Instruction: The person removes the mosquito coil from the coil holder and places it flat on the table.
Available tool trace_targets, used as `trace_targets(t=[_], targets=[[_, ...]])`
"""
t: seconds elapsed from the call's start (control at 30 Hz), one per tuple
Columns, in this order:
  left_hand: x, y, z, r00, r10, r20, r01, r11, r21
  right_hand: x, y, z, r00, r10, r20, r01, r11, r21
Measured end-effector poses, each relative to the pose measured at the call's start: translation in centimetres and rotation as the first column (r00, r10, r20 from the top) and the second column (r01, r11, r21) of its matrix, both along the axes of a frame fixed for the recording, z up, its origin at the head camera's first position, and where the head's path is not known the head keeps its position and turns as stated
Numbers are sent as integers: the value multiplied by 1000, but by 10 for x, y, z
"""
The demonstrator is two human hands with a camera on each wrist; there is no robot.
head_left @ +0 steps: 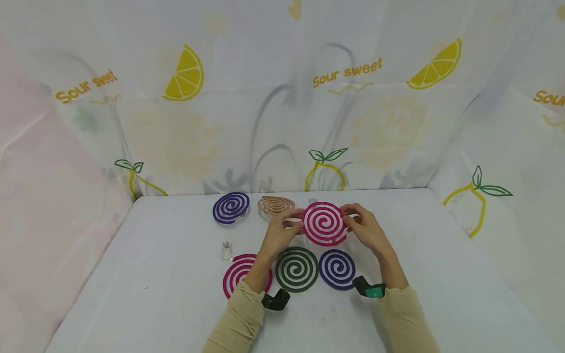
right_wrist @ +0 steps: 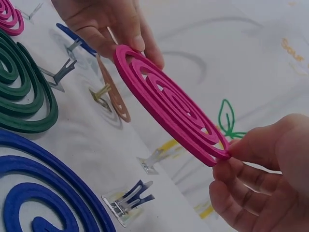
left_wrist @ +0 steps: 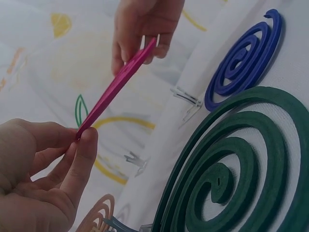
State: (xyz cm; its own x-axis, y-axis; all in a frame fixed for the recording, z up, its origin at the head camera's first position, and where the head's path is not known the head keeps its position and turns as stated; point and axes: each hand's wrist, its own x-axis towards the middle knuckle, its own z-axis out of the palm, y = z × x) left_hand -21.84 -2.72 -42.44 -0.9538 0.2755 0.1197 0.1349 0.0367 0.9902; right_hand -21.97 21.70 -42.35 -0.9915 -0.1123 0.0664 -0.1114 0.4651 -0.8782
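Both hands hold up a pink mosquito coil (head_left: 324,223) above the table, one at each side. My left hand (head_left: 280,233) pinches its left edge between thumb and fingers. Opposite, the right hand (head_left: 365,227) pinches the right edge, as the right wrist view also shows. Below the held coil lie a green coil (left_wrist: 218,182) and a blue coil (head_left: 337,267), flat on the table. Another pink coil (head_left: 245,256) lies partly hidden under the left forearm. Small metal coil stands (right_wrist: 126,200) sit on the table beyond the flat coils.
At the back of the white table (head_left: 167,235), a dark blue coil (head_left: 231,207) and a brown coil (right_wrist: 114,92) stand tilted on metal stands. One more stand (head_left: 227,250) is left of the hands. A printed cloth (head_left: 247,122) hangs behind.
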Motion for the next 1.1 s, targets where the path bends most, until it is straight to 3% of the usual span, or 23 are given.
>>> trace_targets(t=[0.17,0.3,0.43,0.7,0.87,0.97,1.1], targets=[[9,1,13,1000,-12,-20,12,1000,-22,1,3,2,1000,2,-2,-2,1000,19],[10,2,15,1000,-21,-20,21,999,-31,4,4,4,1000,14,2,-14,999,29],[8,3,10,999,-29,-24,29,999,-27,5,5,6,1000,22,10,-22,999,44],[-4,11,-16,999,2,-43,-3,1000,-21,5,10,5,999,35,2,-35,997,73],[-3,15,-19,999,7,-46,-8,1000,-22,6,14,7,999,44,2,-44,996,76],[-1,17,-16,999,2,-37,-4,999,-33,7,16,9,999,46,10,-46,996,81],[9,18,-1,1000,-14,-26,13,999,-38,9,19,12,999,44,25,-47,995,93]])
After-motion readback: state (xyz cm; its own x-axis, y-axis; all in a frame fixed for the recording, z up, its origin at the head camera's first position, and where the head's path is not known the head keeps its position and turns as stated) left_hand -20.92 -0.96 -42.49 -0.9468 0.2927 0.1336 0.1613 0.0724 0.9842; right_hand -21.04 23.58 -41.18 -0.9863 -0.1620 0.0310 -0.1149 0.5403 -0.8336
